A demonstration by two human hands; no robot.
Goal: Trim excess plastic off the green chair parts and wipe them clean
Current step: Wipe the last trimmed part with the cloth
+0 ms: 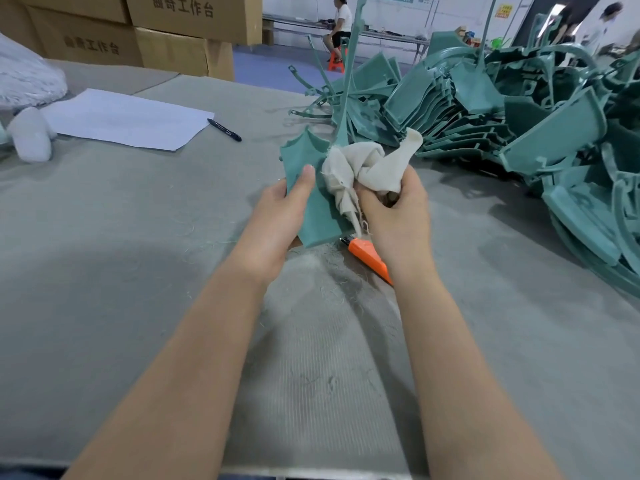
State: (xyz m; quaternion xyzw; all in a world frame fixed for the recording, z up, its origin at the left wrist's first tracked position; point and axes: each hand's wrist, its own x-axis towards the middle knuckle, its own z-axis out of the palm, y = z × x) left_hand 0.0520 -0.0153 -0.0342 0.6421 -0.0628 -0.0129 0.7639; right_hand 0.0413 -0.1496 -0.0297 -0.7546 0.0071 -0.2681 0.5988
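Observation:
My left hand [280, 209] grips a flat green chair part [311, 202] by its left edge, thumb on its face; a long thin stem rises from the part toward the top of the view. My right hand [394, 216] clutches a crumpled off-white cloth [367, 164] that lies against the part's right side. An orange utility knife [369, 257] lies on the table just under my right wrist, partly hidden by it. A large pile of green chair parts [519, 109] covers the right side of the table.
The grey felt-covered table [138, 271] carries plastic shavings near my hands. A white paper sheet [128, 119] and a black pen [224, 129] lie at the back left, beside a white bottle [31, 136]. Cardboard boxes [166, 32] stand behind. People are in the far background.

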